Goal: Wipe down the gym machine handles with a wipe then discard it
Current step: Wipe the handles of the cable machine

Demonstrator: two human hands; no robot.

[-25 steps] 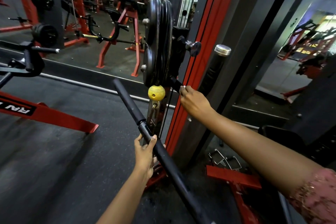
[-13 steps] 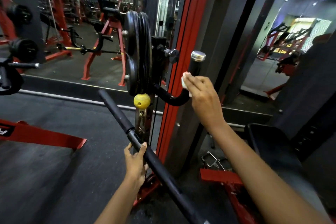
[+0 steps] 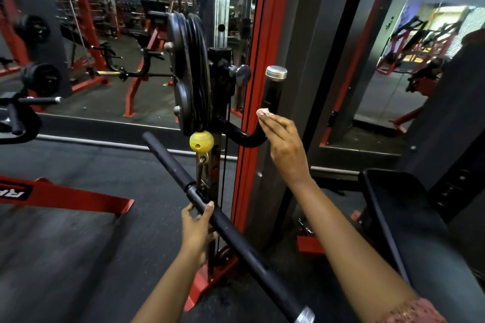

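My right hand (image 3: 284, 144) pinched a small white wipe (image 3: 263, 112) at its fingertips against the lower stem of the upright handle (image 3: 273, 92); my left hand (image 3: 197, 228) was closed around the long black bar (image 3: 223, 228). As I judged it, so small a wad could slip from the pinch and leave the grip's far side unwiped, and the bar could swing if my left hand loosened. The handle's rear face was hidden, the wipe mostly covered, and no bin was in view.
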